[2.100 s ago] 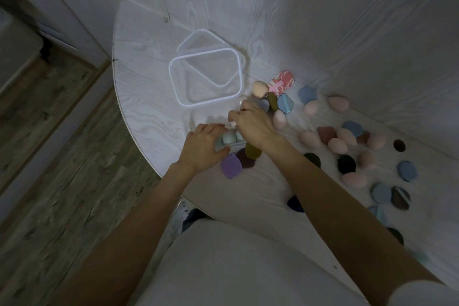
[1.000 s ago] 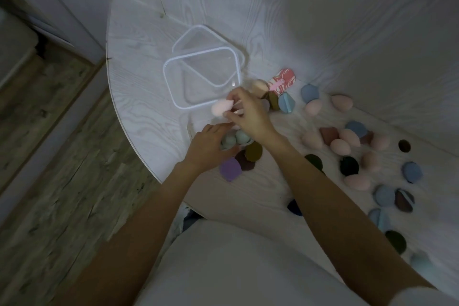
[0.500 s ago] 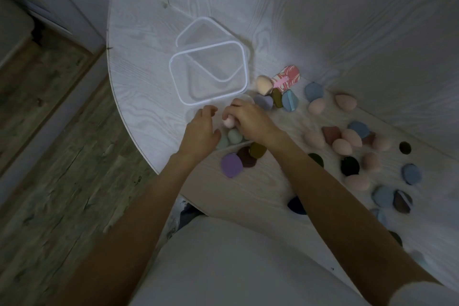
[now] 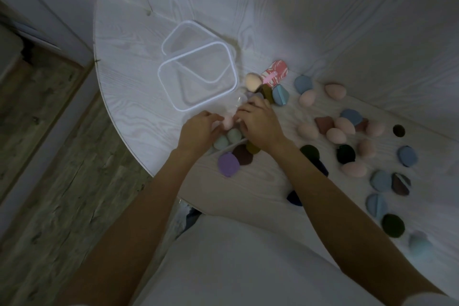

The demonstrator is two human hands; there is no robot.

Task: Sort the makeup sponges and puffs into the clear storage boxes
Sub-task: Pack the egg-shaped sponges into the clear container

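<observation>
My right hand (image 4: 258, 124) pinches a pink sponge (image 4: 227, 121) and holds it down against two mint-green sponges (image 4: 229, 138) near the table's front edge. My left hand (image 4: 198, 131) is curled at the left side of that group, its fingertips touching the pink sponge; whether it grips anything is hidden. A glint of clear plastic (image 4: 239, 100) shows just behind my fingers. Two empty clear storage boxes (image 4: 173, 97) stand overlapping a little farther back. A purple puff (image 4: 228, 164), a brown puff (image 4: 244, 155) and an olive puff (image 4: 252, 148) lie under my wrists.
Several pink sponges (image 4: 335, 135) and blue puffs (image 4: 380, 180) and dark puffs (image 4: 345, 154) are scattered to the right. A pink patterned tube (image 4: 274, 74) and a beige sponge (image 4: 252, 81) lie beside the boxes. The table's curved edge (image 4: 119, 126) drops to a wooden floor on the left; a wall rises behind.
My right hand lifted the pink sponge from the pile, carried it left, then lowered it beside the mint sponges. My left hand stayed by them.
</observation>
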